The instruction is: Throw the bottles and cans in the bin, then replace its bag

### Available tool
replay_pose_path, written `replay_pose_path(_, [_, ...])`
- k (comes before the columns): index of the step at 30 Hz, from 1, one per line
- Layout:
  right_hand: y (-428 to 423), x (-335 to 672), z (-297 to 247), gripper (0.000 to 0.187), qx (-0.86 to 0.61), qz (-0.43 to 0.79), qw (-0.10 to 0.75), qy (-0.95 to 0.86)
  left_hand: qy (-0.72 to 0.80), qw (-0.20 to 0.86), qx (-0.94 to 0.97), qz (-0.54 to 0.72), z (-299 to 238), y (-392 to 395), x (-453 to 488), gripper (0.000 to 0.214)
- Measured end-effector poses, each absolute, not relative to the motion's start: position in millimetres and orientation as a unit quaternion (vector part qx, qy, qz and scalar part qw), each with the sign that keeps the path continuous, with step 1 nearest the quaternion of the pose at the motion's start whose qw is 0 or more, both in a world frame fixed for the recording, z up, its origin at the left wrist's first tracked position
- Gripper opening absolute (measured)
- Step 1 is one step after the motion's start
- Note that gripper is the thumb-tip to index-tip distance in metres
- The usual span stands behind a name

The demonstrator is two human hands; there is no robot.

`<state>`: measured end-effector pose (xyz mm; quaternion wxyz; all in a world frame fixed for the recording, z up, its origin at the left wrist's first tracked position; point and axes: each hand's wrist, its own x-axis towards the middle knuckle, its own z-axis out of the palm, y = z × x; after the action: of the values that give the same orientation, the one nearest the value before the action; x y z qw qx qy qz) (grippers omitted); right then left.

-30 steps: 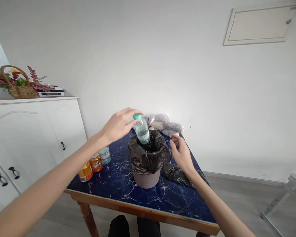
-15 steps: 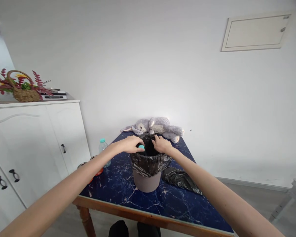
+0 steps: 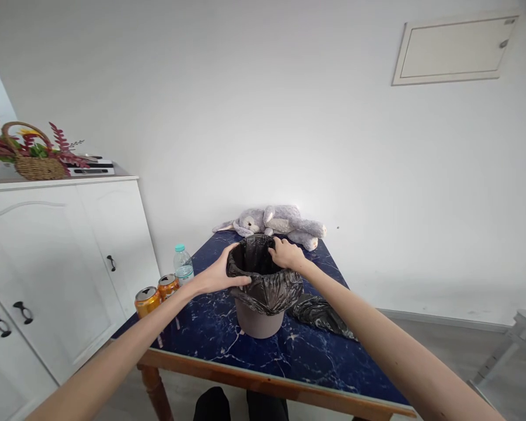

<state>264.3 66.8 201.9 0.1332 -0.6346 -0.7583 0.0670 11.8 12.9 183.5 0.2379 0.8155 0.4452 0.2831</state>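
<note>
A grey trash can [image 3: 259,323] lined with a black garbage bag [image 3: 269,294] stands upright on the table in front of me. My left hand [image 3: 225,273] clasps the can's left side, thumb across the front of the bag and fingers round the far side. At the right rim, my right hand [image 3: 286,255] grips the bag-covered edge, its fingertips curled inside the opening. The can's dark inside hides what lies in it. Left of it are a clear plastic bottle [image 3: 183,266] with a turquoise cap and two orange drink cans, one nearer [image 3: 148,301] and one farther [image 3: 168,285].
A plush rabbit [image 3: 280,222] lies at the table's far end against the wall. Crumpled black plastic [image 3: 322,316] rests right of the can on the blue marbled table [image 3: 263,362]. A white cabinet [image 3: 70,245] with a flower basket [image 3: 41,166] stands at left.
My left hand has let go of a turquoise-capped bottle over the can's opening, and the bottle is out of sight. That hand now clasps the can's left side; my right hand stays at the rim.
</note>
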Motion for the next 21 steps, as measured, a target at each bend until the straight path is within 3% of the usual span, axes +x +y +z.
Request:
replay_pose_path(2, [67,265,202,0.053,-0.635,0.066,0.132,-0.758,0.437,0.248,0.805,0.315,164,11,15,0.145])
replay_pose_path(5, [67,265,201,0.053,-0.637,0.065,0.128,-0.757,0.454,0.255,0.794,0.313,145,6,12,0.152])
replay_pose_path(9, [68,265,199,0.053,-0.639,0.064,0.123,-0.757,0.476,0.246,0.829,0.160,160,4,-19,0.149])
replay_pose_path(12, [68,265,199,0.052,-0.639,0.064,0.123,-0.756,0.539,0.162,0.819,0.107,192,15,-55,0.126])
replay_pose_path(16, [68,265,198,0.053,-0.638,0.064,0.123,-0.757,0.637,-0.091,0.751,0.145,221,39,-94,0.075])
replay_pose_path(18, [68,265,198,0.053,-0.638,0.064,0.122,-0.758,0.677,-0.157,0.709,0.119,223,49,-106,0.067])
replay_pose_path(21, [68,265,197,0.054,-0.636,0.064,0.120,-0.759,0.711,-0.152,0.679,0.101,212,57,-116,0.065])
